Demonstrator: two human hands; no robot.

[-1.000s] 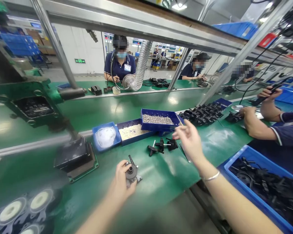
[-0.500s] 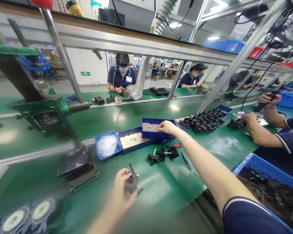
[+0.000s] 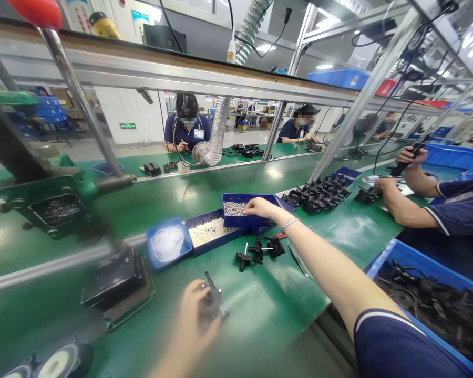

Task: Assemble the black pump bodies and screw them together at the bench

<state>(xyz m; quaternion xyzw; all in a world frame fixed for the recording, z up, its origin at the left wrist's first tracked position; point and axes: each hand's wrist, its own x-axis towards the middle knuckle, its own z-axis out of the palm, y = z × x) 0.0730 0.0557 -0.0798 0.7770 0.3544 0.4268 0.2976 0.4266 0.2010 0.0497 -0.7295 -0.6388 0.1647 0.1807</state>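
Note:
Low in the middle of the head view, my left hand [image 3: 191,323] is closed around a dark round housing with a lever [image 3: 212,300], blurred at its edges. Across the bench reaches my right hand [image 3: 262,208], its fingertips pinched among small metal pieces [image 3: 232,208] in a blue bin [image 3: 242,221]. Whatever those fingertips hold is too small to make out. That bin rests partly over a longer blue bin [image 3: 216,243] of small cream-coloured pieces [image 3: 205,232]. Beneath my right wrist, black knob-like parts with metal pins [image 3: 245,258] lie near tweezers [image 3: 298,261] and a red-handled tool [image 3: 283,235].
A blue tray [image 3: 151,254] holds a white translucent heap. On the left stands a green press [image 3: 59,202]; round housings with cream centres [image 3: 57,365] lie below it. Black parts [image 3: 319,194] stand in rows at right, near a co-worker's hands [image 3: 402,163] and a blue crate [image 3: 394,247].
The whole view has shifted slightly, bringing the bench items a little leftward. My right fingers stay in the metal pieces, and my left hand still holds the housing.

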